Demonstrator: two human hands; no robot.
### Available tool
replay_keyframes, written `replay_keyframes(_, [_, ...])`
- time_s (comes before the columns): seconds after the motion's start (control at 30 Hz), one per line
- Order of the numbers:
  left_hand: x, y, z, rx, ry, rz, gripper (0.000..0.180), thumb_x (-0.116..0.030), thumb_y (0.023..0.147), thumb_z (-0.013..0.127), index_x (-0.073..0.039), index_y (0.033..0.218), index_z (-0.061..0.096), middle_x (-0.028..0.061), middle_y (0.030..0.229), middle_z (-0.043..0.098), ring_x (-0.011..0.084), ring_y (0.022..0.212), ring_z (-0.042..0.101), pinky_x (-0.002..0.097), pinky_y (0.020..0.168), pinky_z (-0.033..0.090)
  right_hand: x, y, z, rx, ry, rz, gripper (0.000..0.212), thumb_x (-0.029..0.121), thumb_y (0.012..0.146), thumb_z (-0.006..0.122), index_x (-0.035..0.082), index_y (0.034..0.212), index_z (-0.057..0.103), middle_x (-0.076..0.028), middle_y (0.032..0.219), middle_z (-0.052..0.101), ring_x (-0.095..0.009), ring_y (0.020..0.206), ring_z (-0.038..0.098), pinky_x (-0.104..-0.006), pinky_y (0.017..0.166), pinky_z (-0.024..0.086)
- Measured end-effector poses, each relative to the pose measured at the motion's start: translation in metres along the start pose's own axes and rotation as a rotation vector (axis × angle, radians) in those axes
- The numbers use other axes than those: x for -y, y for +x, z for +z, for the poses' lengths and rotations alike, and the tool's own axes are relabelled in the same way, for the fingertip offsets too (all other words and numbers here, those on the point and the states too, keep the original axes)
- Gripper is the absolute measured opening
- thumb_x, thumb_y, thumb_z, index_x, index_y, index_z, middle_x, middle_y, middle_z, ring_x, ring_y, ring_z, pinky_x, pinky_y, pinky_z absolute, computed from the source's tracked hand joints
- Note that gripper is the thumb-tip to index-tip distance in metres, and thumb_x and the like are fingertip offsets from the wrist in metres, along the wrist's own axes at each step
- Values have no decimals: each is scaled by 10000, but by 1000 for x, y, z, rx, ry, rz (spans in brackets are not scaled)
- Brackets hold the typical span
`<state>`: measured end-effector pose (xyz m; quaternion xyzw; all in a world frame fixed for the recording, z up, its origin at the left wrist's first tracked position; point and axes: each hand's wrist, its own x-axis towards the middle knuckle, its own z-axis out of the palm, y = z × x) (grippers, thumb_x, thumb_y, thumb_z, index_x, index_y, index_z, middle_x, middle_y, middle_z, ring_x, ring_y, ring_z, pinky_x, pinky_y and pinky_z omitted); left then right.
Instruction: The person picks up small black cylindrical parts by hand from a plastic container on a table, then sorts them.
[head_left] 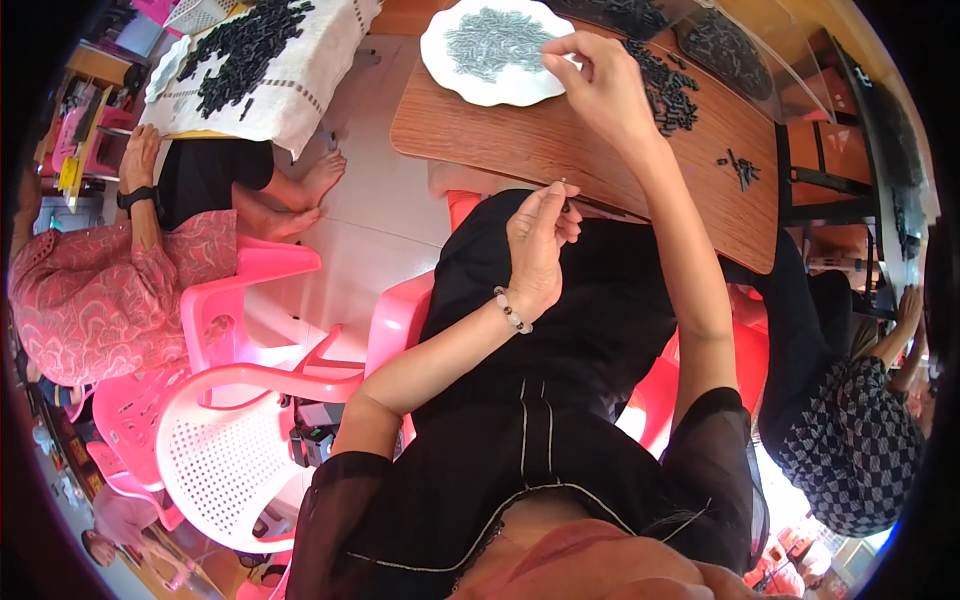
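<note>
My left hand [540, 245] is raised over my lap, just in front of the table edge. Its thumb and fingers close on a small dark piece [567, 206], mostly hidden by the fingers. My right hand [610, 92] reaches to the right side of a white scalloped plate [436, 62]. Thumb and forefinger are bent toward each other in a pinch there; anything between them is too small to make out. Many thin silvery pins [495, 45] lie heaped in the plate. Right of that hand, small black parts [672, 95] are piled on the table.
The wooden table [480, 130] carries a few loose black parts [742, 170] at its right. A clear-sided container [725, 50] of black parts stands behind. At left, another person sits by a cloth-covered table [300, 100] with black parts. Pink chairs [230, 470] stand beside me.
</note>
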<state>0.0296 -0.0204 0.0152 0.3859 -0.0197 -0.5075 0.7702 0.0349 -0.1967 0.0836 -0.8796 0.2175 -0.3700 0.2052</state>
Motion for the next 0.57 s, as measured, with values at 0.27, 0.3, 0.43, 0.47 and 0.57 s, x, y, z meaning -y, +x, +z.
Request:
replay_keyframes(0.27, [-5,1,0,20,-21,-14,249,-288,962,584,-51,948,660,-20,698,579,50,597,503,198,571,405,18,-23,-25,267,139,230,215,216,888,667,29,988,699,-43,774,633,-81,680,513,-250,619,424])
replay_keyframes(0.3, [-5,1,0,35,-21,-14,252,-288,962,584,-48,950,659,-19,704,581,48,603,504,197,575,405,20,-33,-30,315,157,272,213,209,885,672,22,984,696,-45,783,632,-83,696,527,-248,638,434])
replay_keyframes(0.43, [-5,-1,0,84,-2,-3,251,-287,962,584,-45,954,652,-16,723,587,47,617,507,196,591,407,26,-69,-46,447,426,512,166,132,889,683,-21,953,681,-39,874,639,-86,770,592,-234,687,486])
replay_keyframes(0.47, [-4,-1,0,86,1,-10,251,-287,962,584,-45,954,652,-16,723,587,47,617,507,196,591,407,32,-74,-50,485,527,613,153,102,890,680,-38,950,669,-38,896,627,-93,801,612,-228,687,509])
replay_keyframes(0.57, [0,-2,1,112,24,3,245,-284,964,581,-48,956,643,-12,735,590,50,626,509,199,602,410,22,-97,-47,374,527,489,165,155,853,723,1,897,684,-50,743,636,-88,639,573,-252,586,467])
